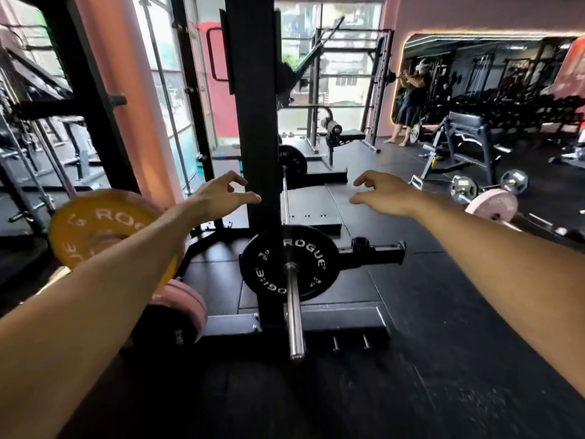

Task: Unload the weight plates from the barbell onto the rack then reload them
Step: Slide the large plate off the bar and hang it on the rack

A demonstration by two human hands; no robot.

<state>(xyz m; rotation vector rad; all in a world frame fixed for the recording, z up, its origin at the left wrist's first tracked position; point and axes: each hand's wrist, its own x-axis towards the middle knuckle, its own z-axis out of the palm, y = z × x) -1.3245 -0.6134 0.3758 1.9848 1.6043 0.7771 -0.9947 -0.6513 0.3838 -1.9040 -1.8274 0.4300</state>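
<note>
Barbell (294, 312), one black plate (289, 263) on its sleeve, long axis running away from me, near end toward me; my left hand (224, 194) and right hand (380, 193) spread, empty, above it.

Open air between left hand (221, 198) and right hand (384, 194), both held out with fingers loosely spread, holding nothing. Straight ahead, black rack upright (253, 122) blocking the middle, just beside the left fingertips. Below, chrome barbell sleeve (295, 315) jutting forward, bare along its near length, black plate (289, 263) at its inner end. Left side crowded: yellow plate (95, 226), pink plate (186, 302). Right side: open floor (443, 296).
</note>
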